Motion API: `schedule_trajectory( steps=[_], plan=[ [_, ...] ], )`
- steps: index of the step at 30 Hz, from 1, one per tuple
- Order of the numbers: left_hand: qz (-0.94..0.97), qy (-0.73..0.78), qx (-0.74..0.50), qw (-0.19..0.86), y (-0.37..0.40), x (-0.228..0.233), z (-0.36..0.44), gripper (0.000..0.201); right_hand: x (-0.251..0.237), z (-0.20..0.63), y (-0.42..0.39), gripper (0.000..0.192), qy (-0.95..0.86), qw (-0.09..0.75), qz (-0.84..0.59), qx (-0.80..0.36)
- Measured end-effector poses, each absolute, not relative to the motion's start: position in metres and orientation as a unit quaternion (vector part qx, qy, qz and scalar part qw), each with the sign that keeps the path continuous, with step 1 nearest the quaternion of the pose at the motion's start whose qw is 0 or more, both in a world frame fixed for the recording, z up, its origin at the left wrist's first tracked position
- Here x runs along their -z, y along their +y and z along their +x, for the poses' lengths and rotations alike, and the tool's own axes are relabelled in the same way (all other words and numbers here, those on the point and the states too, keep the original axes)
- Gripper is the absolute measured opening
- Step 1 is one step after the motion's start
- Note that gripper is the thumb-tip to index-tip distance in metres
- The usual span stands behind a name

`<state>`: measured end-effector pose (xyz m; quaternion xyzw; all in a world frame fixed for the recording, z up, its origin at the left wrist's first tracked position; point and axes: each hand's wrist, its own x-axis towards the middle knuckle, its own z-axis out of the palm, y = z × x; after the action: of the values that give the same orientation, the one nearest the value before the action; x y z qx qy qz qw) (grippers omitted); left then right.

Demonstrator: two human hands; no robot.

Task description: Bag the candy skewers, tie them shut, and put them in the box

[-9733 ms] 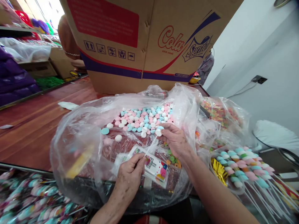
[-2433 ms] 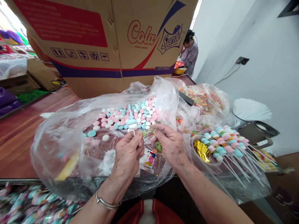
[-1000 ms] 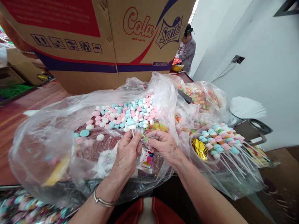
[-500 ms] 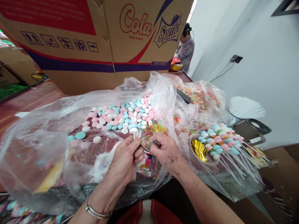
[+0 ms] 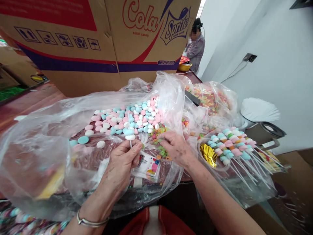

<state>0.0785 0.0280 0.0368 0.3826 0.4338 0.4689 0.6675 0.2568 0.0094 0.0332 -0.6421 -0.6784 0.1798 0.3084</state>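
My left hand [image 5: 127, 153] is closed, pinching a white candy stick [image 5: 130, 143] upright between thumb and fingers. A blue and a white marshmallow [image 5: 129, 137] sit on the stick just above the grip. Behind them, round pink, blue and white marshmallows [image 5: 117, 120] lie spread on clear plastic. My right hand [image 5: 177, 147] is at the pile of ring gummies [image 5: 162, 151], its fingers curled at the edge of the pile. Whatever is between those fingertips is too small to make out.
At the right, finished marshmallow skewers [image 5: 231, 143] lie beside gold tinsel [image 5: 208, 156] in a round container. White sticks [image 5: 259, 109] and a grey mug [image 5: 267, 133] stand farther right. A large carton [image 5: 80, 75] blocks the back; a person [image 5: 196, 49] works beyond.
My hands, together half a second ago, have moved apart. The left has shifted left with the stick, now showing blue and white marshmallows. The right is now at the ring gummies.
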Motion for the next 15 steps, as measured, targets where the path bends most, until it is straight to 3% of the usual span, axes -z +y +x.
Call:
schedule_trajectory(
  steps=[3, 6, 10, 15],
  plan=[
    [0.383, 0.44, -0.477, 0.658, 0.03, -0.036, 0.076, 0.026, -0.027, 0.244, 0.025, 0.024, -0.736, 0.173, -0.647, -0.102],
    [0.384, 0.441, -0.477, 0.655, 0.032, -0.037, 0.073, 0.026, -0.023, 0.228, 0.036, 0.021, -0.747, 0.132, -0.647, -0.074],
    [0.399, 0.453, -0.469, 0.645, 0.036, -0.04, 0.072, 0.023, -0.018, 0.214, 0.036, 0.018, -0.757, 0.109, -0.643, -0.036],
    [0.502, 0.439, -0.468, 0.58, 0.04, -0.065, 0.095, 0.017, -0.017, 0.212, 0.031, 0.022, -0.741, 0.145, -0.656, -0.016]
  ],
)
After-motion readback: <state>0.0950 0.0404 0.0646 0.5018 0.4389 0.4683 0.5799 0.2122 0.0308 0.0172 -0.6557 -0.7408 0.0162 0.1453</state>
